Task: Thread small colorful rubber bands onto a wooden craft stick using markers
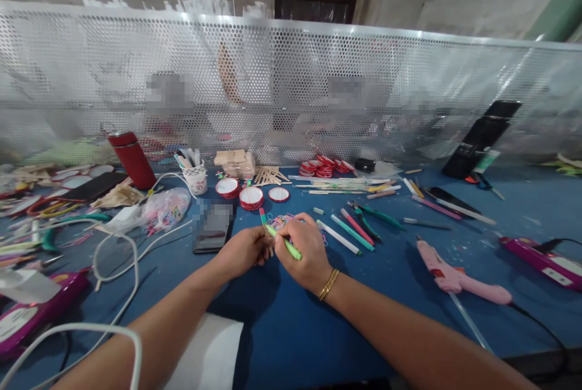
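Over the middle of the blue table, my left hand (243, 250) pinches a thin stick (262, 215) whose raised end is coloured red and green. Its lower part is mostly hidden by my fingers. My right hand (307, 253), with a gold bracelet on the wrist, grips a light green marker (293, 250) like a pen, its front end against or very close to the stick. Small coloured rubber bands (280, 219) lie just behind both hands. To the right rest a white marker (343, 235), a teal marker (352, 231) and a pink marker (357, 226).
Round red-rimmed pieces (251, 197) and bare wooden sticks (271, 176) lie beyond the hands. A phone (213, 229) and white cable (136, 256) are left. Green-handled pliers (382, 215) and a pink glue gun (459, 275) are right. A perforated metal panel (300, 74) borders the back.
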